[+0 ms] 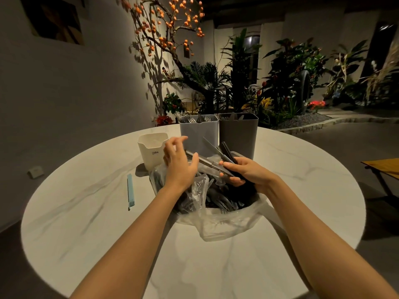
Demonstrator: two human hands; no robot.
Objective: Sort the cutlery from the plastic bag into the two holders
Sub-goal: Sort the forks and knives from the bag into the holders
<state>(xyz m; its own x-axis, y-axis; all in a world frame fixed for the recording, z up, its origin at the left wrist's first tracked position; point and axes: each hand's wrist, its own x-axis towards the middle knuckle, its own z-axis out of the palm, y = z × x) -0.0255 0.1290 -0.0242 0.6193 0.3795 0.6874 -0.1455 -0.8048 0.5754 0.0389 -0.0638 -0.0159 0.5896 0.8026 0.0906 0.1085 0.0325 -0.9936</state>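
Gripping a bundle of knives [226, 157] above the bag [218, 221], apparently to collect one type, the right hand [244, 173] feeds the relaxed, empty left hand [179, 160]; beyond both, the grey holder [199, 134] shows forks, the dark holder [238, 134] knives.

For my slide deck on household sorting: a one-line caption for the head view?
Right hand grips several knives above the plastic bag; left hand open, two holders behind.
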